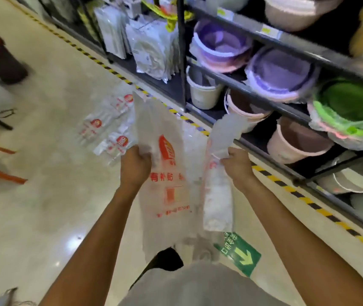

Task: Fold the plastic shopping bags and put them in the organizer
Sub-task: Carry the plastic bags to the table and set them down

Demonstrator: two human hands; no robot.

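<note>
Translucent bag (169,184) between two clenching fists — left hand (135,165), right hand (238,165).

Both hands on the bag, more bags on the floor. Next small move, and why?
Probably bring the right hand across to the left hand, folding the bag lengthwise: it hangs spread between both grips, unfolded, and no organizer is in view.
</note>
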